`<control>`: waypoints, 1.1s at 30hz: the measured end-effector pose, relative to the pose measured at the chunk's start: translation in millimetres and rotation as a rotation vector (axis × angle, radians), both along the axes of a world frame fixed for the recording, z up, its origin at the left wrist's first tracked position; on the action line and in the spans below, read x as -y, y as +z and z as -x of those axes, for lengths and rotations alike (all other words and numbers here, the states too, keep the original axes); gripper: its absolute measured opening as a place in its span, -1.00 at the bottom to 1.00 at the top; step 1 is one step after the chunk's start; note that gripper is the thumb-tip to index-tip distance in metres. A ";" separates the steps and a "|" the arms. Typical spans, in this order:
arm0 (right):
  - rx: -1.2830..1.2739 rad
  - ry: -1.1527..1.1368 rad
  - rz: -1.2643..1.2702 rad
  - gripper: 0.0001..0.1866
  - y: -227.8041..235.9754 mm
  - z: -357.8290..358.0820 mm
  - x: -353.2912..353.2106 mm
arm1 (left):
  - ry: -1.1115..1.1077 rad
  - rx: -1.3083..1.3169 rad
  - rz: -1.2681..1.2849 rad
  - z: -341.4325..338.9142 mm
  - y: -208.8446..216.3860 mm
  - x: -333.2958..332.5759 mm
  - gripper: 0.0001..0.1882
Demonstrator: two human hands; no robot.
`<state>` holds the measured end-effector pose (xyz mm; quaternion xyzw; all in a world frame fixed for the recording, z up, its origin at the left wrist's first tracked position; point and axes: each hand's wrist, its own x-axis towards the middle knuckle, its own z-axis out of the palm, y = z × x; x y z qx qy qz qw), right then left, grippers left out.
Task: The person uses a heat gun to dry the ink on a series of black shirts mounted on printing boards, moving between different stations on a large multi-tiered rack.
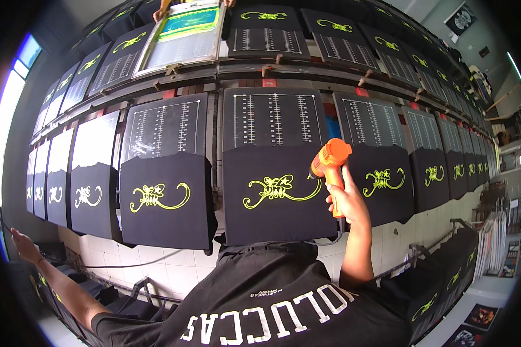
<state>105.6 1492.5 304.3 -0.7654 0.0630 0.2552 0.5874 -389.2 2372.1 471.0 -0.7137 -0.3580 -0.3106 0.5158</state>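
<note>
My right hand (346,196) is closed around the orange heat gun (329,162), at the centre, aimed at the yellow print (278,191). My left hand (22,242), at the lower left edge, has an unclear grip; I cannot tell.

Right hand (346,198) gripping an orange heat gun (328,162), nozzle aimed toward 9 o'clock at the yellow-green print (278,191) on a dark fabric panel (278,196). Left hand (23,243) outstretched toward 8 o'clock. Printing screen (185,34) at 12 o'clock.

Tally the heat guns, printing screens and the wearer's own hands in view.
heat gun: 1
printing screen: 1
own hands: 2 (left hand, right hand)
Total: 4
</note>
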 end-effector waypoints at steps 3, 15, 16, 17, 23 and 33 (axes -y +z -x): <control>-0.053 -0.030 -0.082 -0.09 -4.2 1.4 3.2 | 0.188 0.120 0.277 -59.8 -43.0 -23.3 -0.62; -0.060 -0.062 -0.048 -0.09 -18.9 1.6 1.1 | -0.414 0.307 0.858 -258.2 -146.2 6.4 -0.61; -0.042 -0.066 -0.022 -0.09 -18.6 1.6 1.2 | -0.522 0.422 0.982 -281.5 -156.9 23.5 -0.62; -0.029 -0.055 -0.011 -0.09 -17.6 0.3 -0.4 | -0.631 0.361 0.967 -284.6 -155.9 25.3 -0.62; -0.010 -0.084 0.041 -0.11 -14.1 0.5 2.5 | -0.553 0.458 1.252 -341.5 -160.4 107.7 -0.58; -0.034 -0.120 0.019 -0.09 -17.6 10.5 17.5 | -0.740 0.431 1.399 -402.2 -180.3 153.5 -0.56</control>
